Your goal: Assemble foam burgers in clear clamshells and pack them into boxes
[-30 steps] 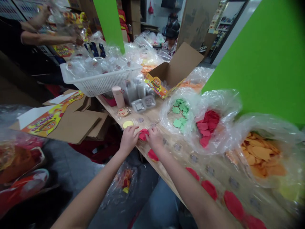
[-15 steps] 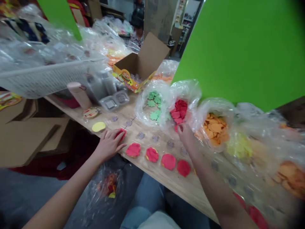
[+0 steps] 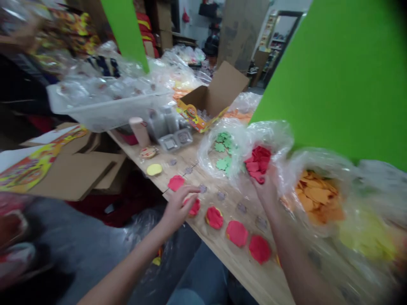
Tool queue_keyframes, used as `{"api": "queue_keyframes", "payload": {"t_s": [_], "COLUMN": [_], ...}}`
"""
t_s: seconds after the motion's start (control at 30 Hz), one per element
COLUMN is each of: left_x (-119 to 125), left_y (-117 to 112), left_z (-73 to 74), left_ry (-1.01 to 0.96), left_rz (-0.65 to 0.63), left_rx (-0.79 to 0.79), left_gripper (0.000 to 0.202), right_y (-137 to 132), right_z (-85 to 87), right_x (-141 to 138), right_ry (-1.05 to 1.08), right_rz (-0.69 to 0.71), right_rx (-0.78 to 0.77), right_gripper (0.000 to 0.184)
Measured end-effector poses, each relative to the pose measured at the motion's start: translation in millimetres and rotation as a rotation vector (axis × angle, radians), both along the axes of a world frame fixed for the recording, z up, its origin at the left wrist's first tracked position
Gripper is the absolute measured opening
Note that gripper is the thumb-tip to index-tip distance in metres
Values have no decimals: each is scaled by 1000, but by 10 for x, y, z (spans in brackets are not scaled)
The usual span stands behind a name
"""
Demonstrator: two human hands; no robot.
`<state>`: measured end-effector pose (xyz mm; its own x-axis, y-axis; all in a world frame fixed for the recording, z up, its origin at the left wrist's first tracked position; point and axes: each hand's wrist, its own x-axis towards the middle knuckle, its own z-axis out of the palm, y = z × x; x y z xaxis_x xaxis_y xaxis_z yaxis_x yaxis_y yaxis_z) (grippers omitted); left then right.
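My left hand (image 3: 179, 206) hovers over the near edge of the wooden table with its fingers stretched out and apart, holding nothing. Just under it lies a red disc (image 3: 193, 207), partly covered by the fingers. Another red disc (image 3: 176, 183) lies beside it to the left. My right hand (image 3: 269, 186) is at the mouth of a clear plastic bag (image 3: 282, 131), its blurred fingertips against the red pieces (image 3: 259, 160) inside; its grip is unclear. Several more discs, including a ruffled red one (image 3: 214, 217) over a yellow edge, continue the row to the right.
Bags of green leaf-shaped pieces (image 3: 223, 163) and orange pieces (image 3: 318, 197) flank the red ones. Small clear discs (image 3: 221, 195) line the table. Behind stand an open printed box (image 3: 199, 116), a white basket (image 3: 111, 112) and a pink bottle (image 3: 140, 132). A person's arm (image 3: 22, 40) shows far left.
My left hand has lifted off one red disc and moved right to the disc beside it. My right hand has moved from the bag's near edge to the red pieces. The view has shifted left.
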<state>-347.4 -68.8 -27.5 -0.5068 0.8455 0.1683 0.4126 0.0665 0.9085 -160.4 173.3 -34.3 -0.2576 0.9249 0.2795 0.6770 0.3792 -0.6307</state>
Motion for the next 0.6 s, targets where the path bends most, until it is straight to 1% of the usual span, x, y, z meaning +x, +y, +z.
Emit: {"api": "queue_keyframes", "payload": {"t_s": [0.03,0.1,0.13,0.17,0.2,0.27,0.3,0.33,0.37,0.43,0.53,0.6], "left_x": [70,151,157,140,102,-36,-131,-241,-360,-609,-979,-1224], "left_y": [98,284,353,395,406,343,280,205,126,-23,-186,-244], "left_z": [27,43,36,22,4,-35,-53,-70,-87,-119,-174,-219], "left_ry": [-172,-526,-659,-749,-794,-794,-774,-753,-730,-669,-544,-441], "left_rz": [-61,-153,-155,-126,-76,49,101,139,176,258,369,423], "left_rx": [14,43,50,56,58,67,72,72,70,55,-11,-84], "left_gripper": [26,38,41,41,38,34,34,33,33,33,30,28], "right_y": [-108,-390,-547,-699,-836,-1036,-1096,-1134,-1157,-1182,-1226,-1269], "right_z": [47,136,174,204,226,240,233,217,192,122,-18,-113], "right_x": [-77,-292,-419,-549,-680,-929,-1048,-1163,-1280,-1531,-1980,-2305], "right_ry": [74,239,304,349,387,449,464,460,432,296,89,22], "right_rz": [61,235,330,419,492,626,692,751,797,844,828,807], "right_rx": [-50,-207,-304,-413,-527,-758,-847,-894,-901,-809,-634,-545], "right_gripper": [31,34,34,35,35,36,35,34,32,27,27,26]}}
